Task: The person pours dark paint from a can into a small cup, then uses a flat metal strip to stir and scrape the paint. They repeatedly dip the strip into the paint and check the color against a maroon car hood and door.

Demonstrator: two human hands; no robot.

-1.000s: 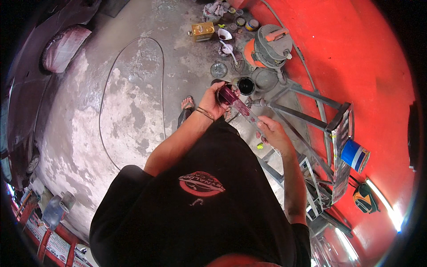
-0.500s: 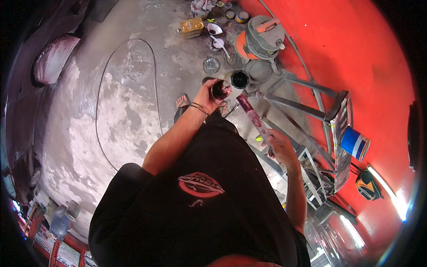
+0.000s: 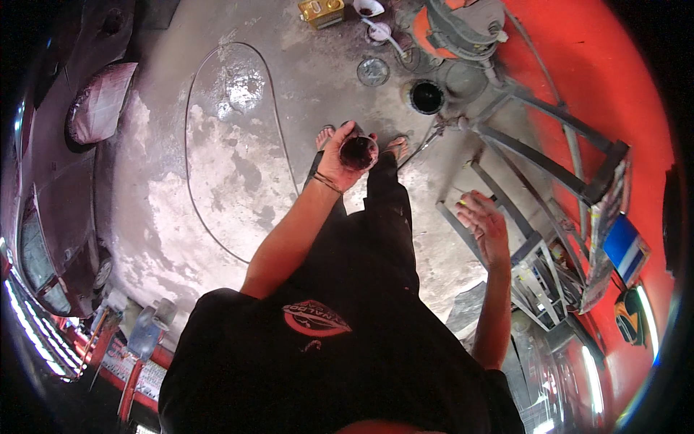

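My left hand (image 3: pixel 340 160) is wrapped around a small cup (image 3: pixel 365 139) with dark red liquid inside, held out in front of me above my feet. Its mouth faces up toward me. To the right, my right hand (image 3: pixel 486 223) hangs over the metal frame stand with fingers apart and slightly curled, and no object shows in it. Beyond the cup, a black open can (image 3: pixel 426 97) stands on the floor. A clear round container (image 3: pixel 373 71) sits left of that can.
A metal frame stand (image 3: pixel 553 170) fills the right side by the red wall (image 3: pixel 622 94). An orange and grey shop vacuum (image 3: pixel 463 32) stands far right. A yellow tin (image 3: pixel 322 12) is at the back. A hose (image 3: pixel 189 163) loops over the floor; a dark car (image 3: pixel 54 246) is left.
The paint-stained flat stick has left my right hand and is out of sight. That hand moved right and its fingers spread. My left hand still holds the cup; the view has shifted.
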